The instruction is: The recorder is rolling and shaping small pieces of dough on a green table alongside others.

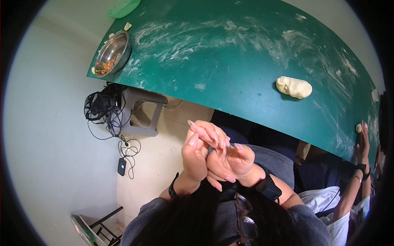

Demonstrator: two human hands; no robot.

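Note:
Close in front of my body and short of the table edge, my two hands meet. My left hand bends its fingers over toward the other hand, its thumb close against them; whatever lies between them is hidden. Palm up, my right hand has its thumb and lower fingers spread, while its other fingertips touch those of the left. A pale, thick roll of dough lies apart from both hands, on the floured green table.
A metal bowl with chopped filling stands at the table's left end, beside dough pieces and a green plastic dish. Below are a grey stool and tangled black cables. At right, a co-worker's hand touches a small dough piece.

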